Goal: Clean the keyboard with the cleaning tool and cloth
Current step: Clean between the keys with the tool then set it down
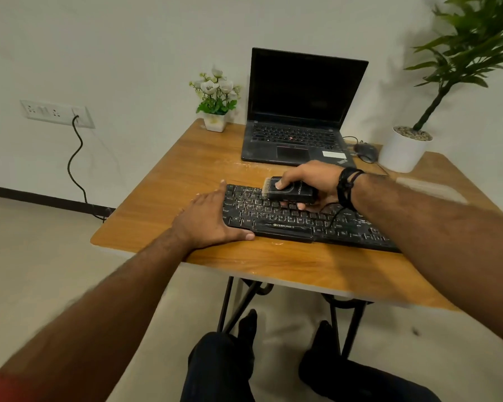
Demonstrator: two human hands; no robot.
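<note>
A black keyboard (285, 219) lies across the wooden table (273, 265), its right part hidden under my right forearm. My right hand (311, 181) grips a black block-shaped cleaning tool (291, 192) with pale bristles at its left end; the bristles touch the upper rows of keys. My left hand (212, 219) lies flat with straight fingers against the keyboard's left end, thumb along its front edge. No cloth is in view.
An open black laptop (299, 111) stands behind the keyboard, with a mouse (366, 152) to its right. A small flower pot (215, 117) sits at the back left, a large white plant pot (404, 149) at the back right. A cable hangs from a wall socket (55, 113).
</note>
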